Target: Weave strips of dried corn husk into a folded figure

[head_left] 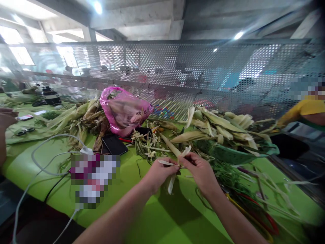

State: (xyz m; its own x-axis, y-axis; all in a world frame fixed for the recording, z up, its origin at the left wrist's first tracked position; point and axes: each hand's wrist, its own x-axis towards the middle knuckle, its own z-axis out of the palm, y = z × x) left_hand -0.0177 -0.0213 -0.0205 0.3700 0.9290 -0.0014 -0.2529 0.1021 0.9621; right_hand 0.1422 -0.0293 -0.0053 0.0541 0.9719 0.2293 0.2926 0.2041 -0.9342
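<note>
Pinched tight by the left grip (165, 172) and the right grip (194, 166), close together over the green surface (153, 227): one small bunch of pale husk strips (171, 184). Both grips closed on it, neither one free, nearly touching across the crossing point of the strips.

Likely very light, with next to no weight to feel. Probably soft and papery along the loose ends, a little stiffer wherever folded or doubled. Dry enough, judging by the matte surface, to give fair friction rather than slip. Liable to split lengthwise under a sharp tug; best taken hold of at the gathered middle, with flat, even pressure, and not by the thin tips.

Pointing several ways from the pinch: one loose end hanging down on the near side, just right of the left grip; one short end lying leftward across the left grip; another curled upward just beyond the right grip. Along the longest axis, slanting away and somewhat left from the pinch, a tapered husk roll (169, 144); hard to tell, with the junction covered, whether joined to the held strips or merely lying behind.

Beyond the grips and to the left, a pink plastic bag (124, 113), with a dark phone (115, 145) nearer on that side. Beyond and to the right, a green basket (235, 155) heaped with loose husks (223, 128).
</note>
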